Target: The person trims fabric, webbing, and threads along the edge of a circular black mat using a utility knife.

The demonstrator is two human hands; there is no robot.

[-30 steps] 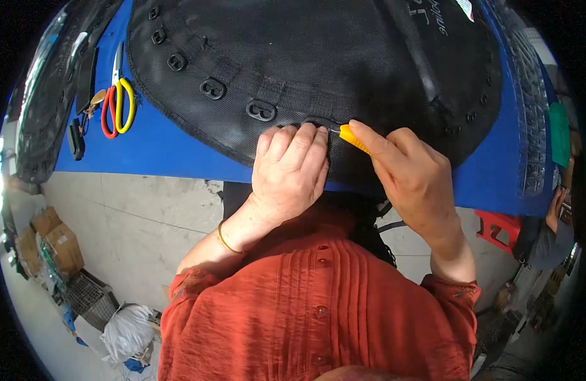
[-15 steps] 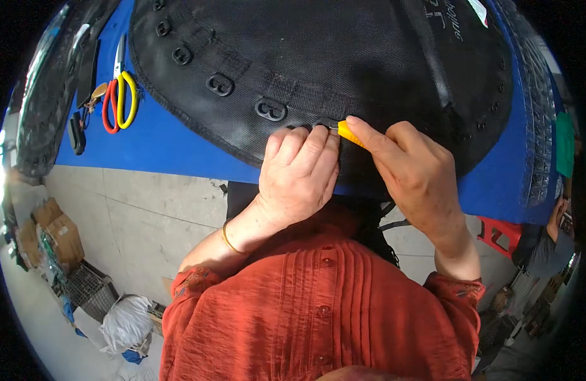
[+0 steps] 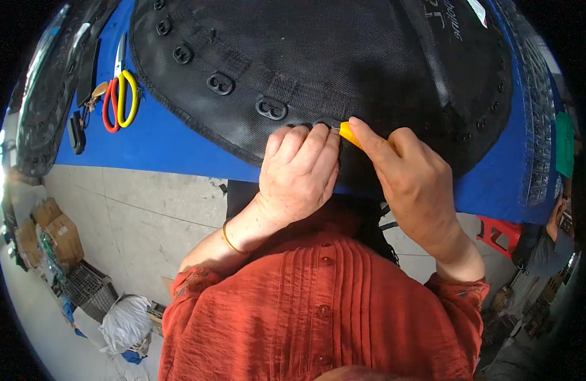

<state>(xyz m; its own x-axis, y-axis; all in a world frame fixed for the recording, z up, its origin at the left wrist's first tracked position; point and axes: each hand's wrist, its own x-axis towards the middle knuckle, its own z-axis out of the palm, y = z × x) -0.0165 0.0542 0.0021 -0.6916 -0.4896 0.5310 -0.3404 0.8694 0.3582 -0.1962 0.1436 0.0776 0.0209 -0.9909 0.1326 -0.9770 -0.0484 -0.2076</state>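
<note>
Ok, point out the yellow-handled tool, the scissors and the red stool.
Yellow-handled tool [image 3: 349, 133], head view, on its handle.
Scissors [image 3: 119, 63], head view, on the blades.
Red stool [image 3: 512, 231], head view, on its side.

Red pleated, buttoned shirt [image 3: 267, 311] with embroidered cuffs [image 3: 194, 279]; yellow bangle [image 3: 228, 239] on the left wrist.

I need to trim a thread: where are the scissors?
In the head view, the scissors lie at upper left on the blue table, just left of the black mesh sheet.
</note>
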